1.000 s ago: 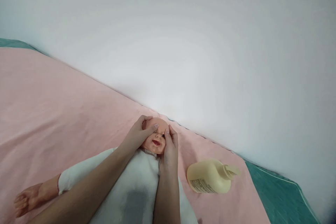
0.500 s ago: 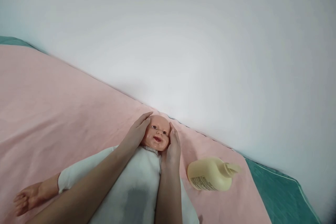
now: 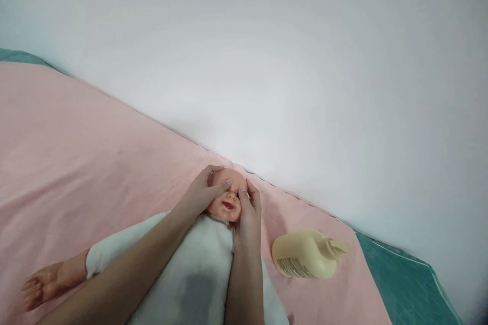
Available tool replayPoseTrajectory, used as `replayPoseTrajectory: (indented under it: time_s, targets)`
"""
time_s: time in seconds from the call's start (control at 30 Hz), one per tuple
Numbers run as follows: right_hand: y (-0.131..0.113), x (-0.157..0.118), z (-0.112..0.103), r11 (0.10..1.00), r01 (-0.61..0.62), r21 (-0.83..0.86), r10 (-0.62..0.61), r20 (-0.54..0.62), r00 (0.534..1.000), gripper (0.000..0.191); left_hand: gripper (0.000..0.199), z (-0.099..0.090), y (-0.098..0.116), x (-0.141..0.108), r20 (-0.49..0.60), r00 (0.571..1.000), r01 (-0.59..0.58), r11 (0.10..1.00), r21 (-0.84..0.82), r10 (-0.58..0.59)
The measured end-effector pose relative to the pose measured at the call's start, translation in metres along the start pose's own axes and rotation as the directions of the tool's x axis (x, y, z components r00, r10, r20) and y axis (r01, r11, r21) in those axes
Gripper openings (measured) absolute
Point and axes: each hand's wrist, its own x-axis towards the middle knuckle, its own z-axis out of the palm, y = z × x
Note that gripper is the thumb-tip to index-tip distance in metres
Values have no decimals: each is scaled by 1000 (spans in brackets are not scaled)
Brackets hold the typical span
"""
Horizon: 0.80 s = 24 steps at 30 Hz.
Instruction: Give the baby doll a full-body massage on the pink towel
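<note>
A baby doll (image 3: 198,254) in a white outfit with a grey patch lies on its back, its head (image 3: 230,209) pointing away from me. My left hand (image 3: 201,191) wraps the left side of that head, its thumb lying across the brow and over one eye. On the other side my right hand (image 3: 250,208) cups the head, fingers along the side and thumb beside the other eye. Between the thumbs the nose and open mouth stay visible. My forearms pass over the doll's chest and hide part of it.
A yellow pump bottle (image 3: 305,254) stands to the right of the doll. Pink cloth (image 3: 95,152) lies under everything, over a green surface (image 3: 404,274) that shows at the corners. Right behind the doll's head rises a white wall (image 3: 244,61).
Both thumbs have moved from the sides of the doll's head inward onto its brow and eye area, which now covers the eyes. The bottle has stayed put.
</note>
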Motion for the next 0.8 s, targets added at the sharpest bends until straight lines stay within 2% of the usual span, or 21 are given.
replayPoseTrajectory:
  time_s: [0.13, 0.23, 0.37, 0.53, 0.67, 0.8]
  targets:
    - [1, 1, 0, 999, -29, 32, 30, -23, 999, 49, 45, 1, 0, 0, -11, 999, -32, 999, 14, 32]
    - [-1, 1, 2, 996, -46, 80, 48, -34, 998, 46, 45, 1, 0, 0, 8, 1000, -11, 1000, -10, 11]
    - [-3, 0, 2, 987, -75, 140, 81, -34, 996, 45, 45, 1, -1, 1, 18, 999, 32, 995, -98, -30]
    - [-3, 0, 2, 988, -55, 145, 63, -47, 997, 44, 43, 1, -5, 2, 26, 999, 24, 982, -186, -20]
    - [-6, -2, 5, 995, -41, 87, 42, -6, 999, 50, 45, 1, -2, 0, 39, 999, 5, 988, -157, 2]
    - [-9, -6, 6, 996, -78, 49, 78, 5, 997, 60, 49, 2, 2, -3, 12, 1000, 12, 1000, -20, -12]
